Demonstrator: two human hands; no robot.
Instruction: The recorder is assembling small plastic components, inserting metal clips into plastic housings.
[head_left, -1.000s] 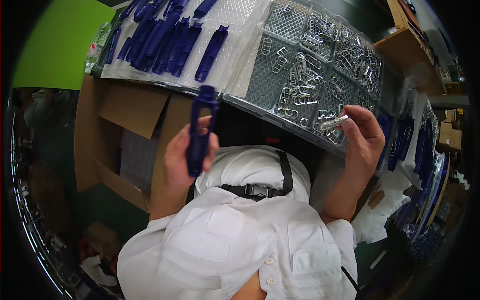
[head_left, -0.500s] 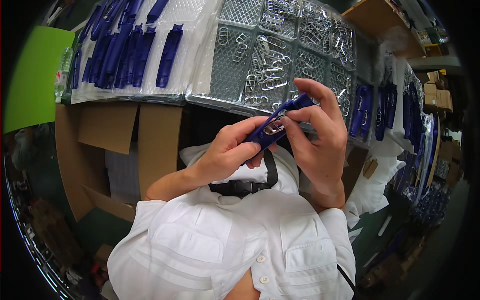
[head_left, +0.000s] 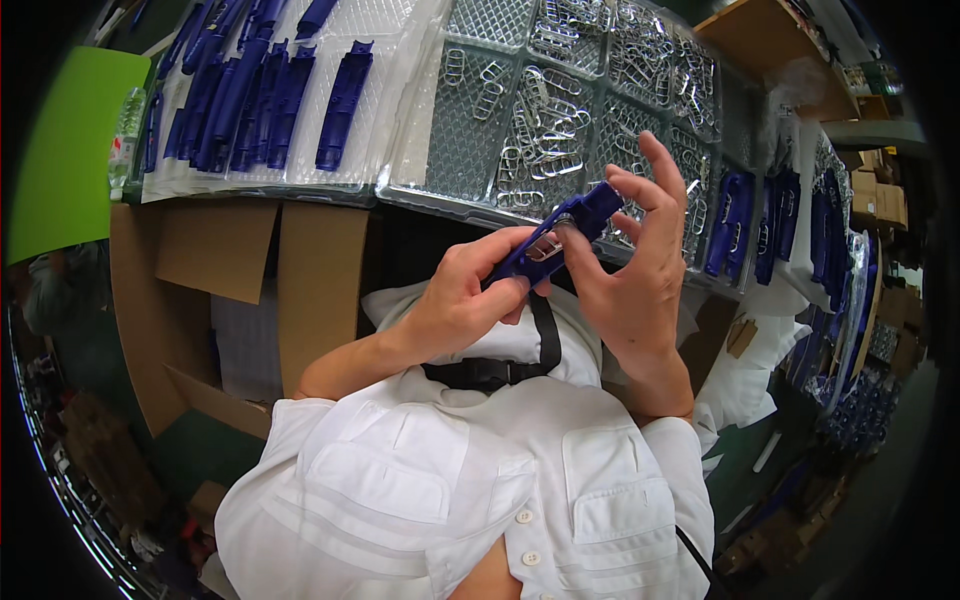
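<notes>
My left hand [head_left: 465,285] is closed round the lower end of a long blue plastic casing [head_left: 598,208], held tilted in front of my chest. A shiny metal loop [head_left: 544,247] sits in the casing's hollow. The thumb of my right hand [head_left: 635,260] presses on the metal beside that loop. One right fingertip shows at the casing's far edge, while the other fingers are raised and spread above its upper end. My thumb hides part of the metal.
Beyond my hands, a divided clear tray [head_left: 465,205] holds many metal loops [head_left: 548,120]. Blue casings [head_left: 345,105] lie on white sheeting to the left, with more blue parts [head_left: 730,220] at right. An open cardboard box [head_left: 318,300] stands below left, near a plastic bottle [head_left: 127,140].
My right fingers have lifted and spread from their pinch, while the thumb stays on the metal. The casing has turned slightly, showing more of its upper end.
</notes>
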